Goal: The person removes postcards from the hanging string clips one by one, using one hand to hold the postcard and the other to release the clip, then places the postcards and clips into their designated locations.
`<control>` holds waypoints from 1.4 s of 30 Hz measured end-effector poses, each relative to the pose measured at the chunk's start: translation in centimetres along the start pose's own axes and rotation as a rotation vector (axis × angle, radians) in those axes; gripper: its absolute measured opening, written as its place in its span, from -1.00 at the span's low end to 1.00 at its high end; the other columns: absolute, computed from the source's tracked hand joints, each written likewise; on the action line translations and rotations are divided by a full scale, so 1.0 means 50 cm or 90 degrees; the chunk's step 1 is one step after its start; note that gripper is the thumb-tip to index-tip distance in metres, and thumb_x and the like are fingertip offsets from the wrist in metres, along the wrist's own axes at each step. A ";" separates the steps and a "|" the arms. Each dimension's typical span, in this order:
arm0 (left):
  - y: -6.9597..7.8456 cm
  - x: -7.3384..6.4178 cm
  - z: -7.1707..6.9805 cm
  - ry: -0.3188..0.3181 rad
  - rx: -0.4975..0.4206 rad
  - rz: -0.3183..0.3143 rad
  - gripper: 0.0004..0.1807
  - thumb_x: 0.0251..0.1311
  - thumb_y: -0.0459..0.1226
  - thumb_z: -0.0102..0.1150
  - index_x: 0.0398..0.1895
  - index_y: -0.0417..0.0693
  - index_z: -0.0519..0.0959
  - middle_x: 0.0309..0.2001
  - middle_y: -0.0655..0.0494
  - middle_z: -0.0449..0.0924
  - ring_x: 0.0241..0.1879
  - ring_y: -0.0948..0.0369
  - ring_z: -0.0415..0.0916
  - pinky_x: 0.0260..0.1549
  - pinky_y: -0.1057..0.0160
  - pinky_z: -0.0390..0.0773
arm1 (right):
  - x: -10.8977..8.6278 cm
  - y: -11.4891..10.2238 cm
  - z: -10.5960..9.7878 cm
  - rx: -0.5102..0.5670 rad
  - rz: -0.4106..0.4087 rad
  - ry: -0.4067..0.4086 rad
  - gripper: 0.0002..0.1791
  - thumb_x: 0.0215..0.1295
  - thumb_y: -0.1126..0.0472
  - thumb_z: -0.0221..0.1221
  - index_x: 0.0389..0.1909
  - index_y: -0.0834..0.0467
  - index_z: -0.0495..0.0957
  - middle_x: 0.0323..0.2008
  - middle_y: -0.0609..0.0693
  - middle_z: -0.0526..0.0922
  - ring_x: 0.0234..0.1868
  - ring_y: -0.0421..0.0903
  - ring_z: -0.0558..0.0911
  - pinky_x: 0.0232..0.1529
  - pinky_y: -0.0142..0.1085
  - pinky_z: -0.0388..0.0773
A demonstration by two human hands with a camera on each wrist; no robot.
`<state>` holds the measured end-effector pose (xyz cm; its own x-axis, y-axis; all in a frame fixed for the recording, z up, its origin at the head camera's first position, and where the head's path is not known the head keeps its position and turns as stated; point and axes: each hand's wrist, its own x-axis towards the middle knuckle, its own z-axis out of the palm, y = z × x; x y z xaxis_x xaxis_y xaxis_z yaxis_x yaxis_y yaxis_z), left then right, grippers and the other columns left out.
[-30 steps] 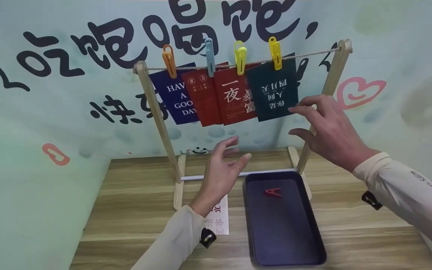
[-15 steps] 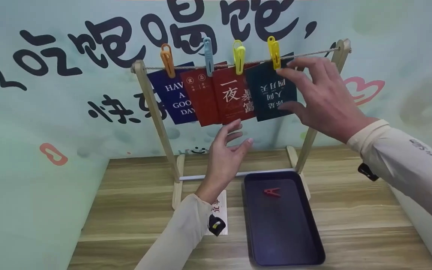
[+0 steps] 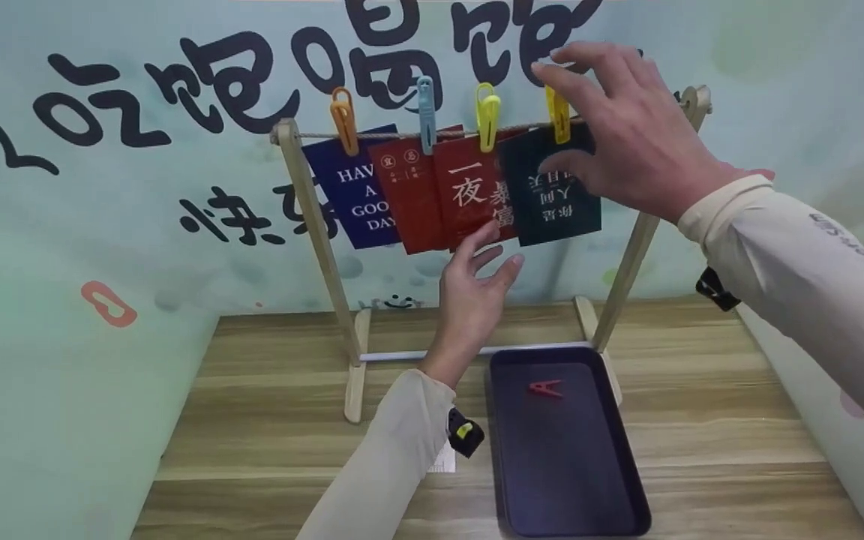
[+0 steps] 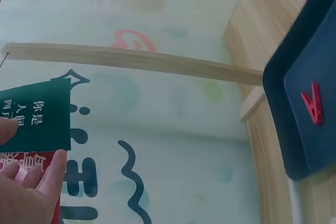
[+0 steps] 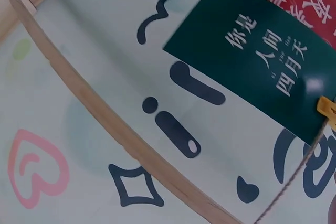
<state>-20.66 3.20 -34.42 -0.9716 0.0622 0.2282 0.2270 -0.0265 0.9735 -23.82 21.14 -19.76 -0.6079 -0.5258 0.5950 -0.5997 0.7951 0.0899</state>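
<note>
My right hand [image 3: 631, 127] is raised at the right end of the line, fingers bent and spread around the yellow clothespin [image 3: 560, 120]. Its index fingertip is by the pin's top and its thumb is in front of the dark green card [image 3: 552, 210]; whether they touch is unclear. Below the cards my left hand [image 3: 473, 300] has its fingers loosely extended, fingertips by the lower edge of the red card [image 3: 469, 195]. In the left wrist view a finger appears at a corner of the green card [image 4: 52, 114]. Nothing is held in that hand.
Orange [image 3: 343, 124], blue [image 3: 426, 116] and yellow-green [image 3: 487, 120] clothespins hold other cards on the rope of a wooden rack [image 3: 319, 247]. A dark tray [image 3: 571, 465] with a red clothespin [image 3: 546, 388] lies on the table. A paper card [image 3: 443, 459] is mostly hidden by my left arm.
My right hand has risen from beside the green card's lower corner to the yellow clothespin's top. My left hand has moved up and slightly right, toward the cards' lower edges.
</note>
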 end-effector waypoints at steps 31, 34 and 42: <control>0.005 0.039 0.069 0.056 -0.105 -0.052 -0.75 0.39 -0.39 0.13 0.07 -0.29 0.52 0.02 -0.20 0.61 -0.07 0.07 0.69 -0.10 0.24 0.75 | 0.095 0.006 -0.063 -0.054 0.084 -0.251 -0.50 0.35 0.15 0.27 0.24 0.32 0.52 0.10 0.38 0.55 0.14 0.29 0.35 0.29 0.22 0.39; 0.003 0.037 0.068 0.063 -0.118 -0.052 -0.78 0.38 -0.41 0.13 0.03 -0.32 0.55 -0.03 -0.21 0.62 -0.12 0.08 0.70 -0.17 0.22 0.77 | 0.095 0.009 -0.066 -0.037 0.096 -0.259 -0.53 0.37 0.15 0.26 0.20 0.32 0.55 0.09 0.36 0.56 0.14 0.27 0.34 0.26 0.21 0.41; 0.003 0.033 0.062 0.062 -0.134 -0.082 -0.77 0.35 -0.40 0.17 0.02 -0.31 0.58 -0.06 -0.20 0.64 -0.13 0.07 0.72 -0.22 0.16 0.78 | 0.095 0.018 -0.070 0.003 0.124 -0.270 -0.57 0.37 0.13 0.25 0.09 0.37 0.60 0.02 0.34 0.57 0.11 0.26 0.36 0.19 0.21 0.48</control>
<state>-22.04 6.38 -33.85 -0.9957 -0.0169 0.0908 0.0923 -0.2328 0.9681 -25.42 20.41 -14.06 -0.8676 -0.4455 0.2209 -0.4559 0.8900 0.0043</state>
